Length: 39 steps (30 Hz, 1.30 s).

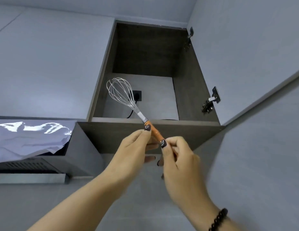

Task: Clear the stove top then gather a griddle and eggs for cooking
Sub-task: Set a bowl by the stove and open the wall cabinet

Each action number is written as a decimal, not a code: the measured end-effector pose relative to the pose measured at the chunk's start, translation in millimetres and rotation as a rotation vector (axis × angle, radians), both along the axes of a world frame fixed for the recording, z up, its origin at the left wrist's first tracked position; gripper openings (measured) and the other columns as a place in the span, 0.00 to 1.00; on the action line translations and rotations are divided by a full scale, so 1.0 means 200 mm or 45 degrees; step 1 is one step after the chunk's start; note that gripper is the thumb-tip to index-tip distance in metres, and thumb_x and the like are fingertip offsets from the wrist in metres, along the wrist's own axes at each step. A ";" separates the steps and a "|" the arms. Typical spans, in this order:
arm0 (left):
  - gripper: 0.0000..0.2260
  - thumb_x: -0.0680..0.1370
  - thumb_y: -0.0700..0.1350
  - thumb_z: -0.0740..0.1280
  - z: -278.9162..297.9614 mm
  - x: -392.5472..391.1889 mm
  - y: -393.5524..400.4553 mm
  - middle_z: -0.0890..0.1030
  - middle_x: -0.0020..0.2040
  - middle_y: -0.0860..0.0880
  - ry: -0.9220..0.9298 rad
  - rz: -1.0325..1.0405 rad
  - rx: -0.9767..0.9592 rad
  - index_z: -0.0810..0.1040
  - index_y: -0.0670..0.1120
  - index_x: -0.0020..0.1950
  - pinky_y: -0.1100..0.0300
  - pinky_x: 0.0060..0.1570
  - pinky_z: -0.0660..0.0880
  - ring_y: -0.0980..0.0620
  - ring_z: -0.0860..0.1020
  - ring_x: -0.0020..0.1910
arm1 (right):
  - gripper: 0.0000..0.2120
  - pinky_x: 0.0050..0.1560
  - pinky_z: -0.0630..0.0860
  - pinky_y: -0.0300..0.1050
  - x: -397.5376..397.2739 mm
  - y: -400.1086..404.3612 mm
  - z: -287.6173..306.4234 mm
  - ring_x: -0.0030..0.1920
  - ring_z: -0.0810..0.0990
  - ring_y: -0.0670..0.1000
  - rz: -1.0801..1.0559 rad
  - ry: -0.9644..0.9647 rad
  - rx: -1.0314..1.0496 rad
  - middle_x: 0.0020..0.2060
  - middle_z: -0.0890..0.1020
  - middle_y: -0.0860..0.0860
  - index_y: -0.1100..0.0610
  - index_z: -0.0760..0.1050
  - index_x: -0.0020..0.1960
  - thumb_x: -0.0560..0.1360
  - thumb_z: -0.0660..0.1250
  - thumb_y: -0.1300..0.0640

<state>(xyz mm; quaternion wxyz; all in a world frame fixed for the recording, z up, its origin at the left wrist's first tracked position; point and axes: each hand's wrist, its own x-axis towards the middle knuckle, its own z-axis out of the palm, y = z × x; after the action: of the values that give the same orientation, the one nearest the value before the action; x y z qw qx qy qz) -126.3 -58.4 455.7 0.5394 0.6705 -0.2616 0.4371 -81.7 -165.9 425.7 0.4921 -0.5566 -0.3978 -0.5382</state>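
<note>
Both hands hold a whisk (128,104) up at an open wall cabinet (187,90).

The left hand (130,152) and right hand (177,160) both pinch the whisk's smooth orange handle, its rounded steel-wire balloon tilted up and left into the dark wood-grain cabinet interior. A black socket (136,95) sits on the cabinet's pale back panel. Crinkled foil (28,139) covers the range hood (28,165) at left. Beaded bracelet (218,220) circles the right wrist. No griddle or eggs are in view.

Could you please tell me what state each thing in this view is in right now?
Whisk: held up at the cabinet opening, wires uppermost.
Left hand: gripping the whisk's orange handle.
Right hand: pinching the handle's lower end.
Cabinet: open, nothing visible on its shelf.
Cabinet door: swung open to the right.
Plug: in the socket inside.
</note>
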 end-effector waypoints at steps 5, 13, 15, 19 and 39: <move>0.15 0.77 0.52 0.59 -0.49 -0.02 0.05 0.86 0.48 0.48 0.138 -0.128 -0.163 0.83 0.46 0.51 0.51 0.52 0.77 0.51 0.84 0.49 | 0.06 0.34 0.79 0.46 -0.03 0.09 -0.54 0.31 0.80 0.46 0.263 0.325 -0.099 0.32 0.81 0.43 0.44 0.72 0.44 0.79 0.58 0.48; 0.13 0.72 0.47 0.63 -1.28 -0.11 0.10 0.85 0.41 0.41 0.490 -0.127 -0.473 0.80 0.41 0.49 0.60 0.27 0.68 0.45 0.79 0.32 | 0.11 0.28 0.69 0.29 -0.07 0.24 -1.41 0.27 0.76 0.38 0.044 0.695 -0.422 0.26 0.76 0.39 0.45 0.72 0.33 0.74 0.67 0.51; 0.13 0.73 0.48 0.63 -1.47 -0.11 0.15 0.85 0.40 0.42 0.572 -0.078 -0.445 0.81 0.42 0.49 0.59 0.27 0.68 0.44 0.77 0.33 | 0.07 0.37 0.73 0.30 -0.11 0.24 -1.55 0.35 0.80 0.39 0.255 1.017 -0.541 0.33 0.80 0.38 0.42 0.73 0.40 0.77 0.64 0.52; 0.08 0.80 0.37 0.61 -1.86 -0.09 0.28 0.83 0.36 0.42 0.727 0.033 -0.465 0.79 0.39 0.49 0.60 0.28 0.73 0.46 0.76 0.31 | 0.04 0.50 0.76 0.36 -0.04 0.12 -1.83 0.42 0.79 0.40 0.250 1.271 -0.916 0.45 0.81 0.40 0.38 0.69 0.46 0.72 0.61 0.43; 0.08 0.78 0.48 0.66 -3.33 0.01 0.62 0.83 0.30 0.54 1.779 0.834 -0.309 0.76 0.51 0.40 0.66 0.42 0.76 0.56 0.82 0.33 | 0.12 0.38 0.74 0.35 0.14 0.37 -2.48 0.32 0.83 0.47 0.163 1.992 -0.975 0.34 0.84 0.45 0.48 0.79 0.34 0.71 0.68 0.63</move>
<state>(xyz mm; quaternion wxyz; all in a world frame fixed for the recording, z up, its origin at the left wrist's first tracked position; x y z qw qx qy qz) -123.5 65.8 -209.3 0.4921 0.7697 0.3996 0.0760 -53.9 -92.5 -70.2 0.4324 -0.8701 -0.1298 0.1978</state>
